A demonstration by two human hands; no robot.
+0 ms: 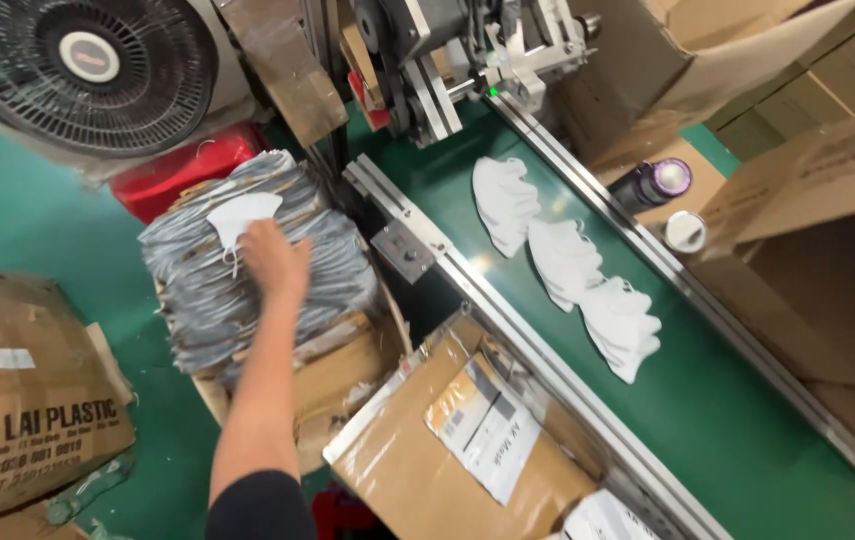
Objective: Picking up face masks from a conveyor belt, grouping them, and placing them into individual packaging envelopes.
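Left hand (273,258) hides part of white mask (240,215).

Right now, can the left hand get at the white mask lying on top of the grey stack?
Probably yes: the left hand is already at the white mask atop the grey stack, apparently touching its edge, with nothing between them.

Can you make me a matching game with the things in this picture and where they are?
Things:
1. left hand
2. white masks
3. purple bottle
4. black fan

Places:
A. top left corner
B. on the green belt
C. on the grey stack, at a single white mask
D. on a cardboard box beside the belt

Pairs: 1-C, 2-B, 3-D, 4-A
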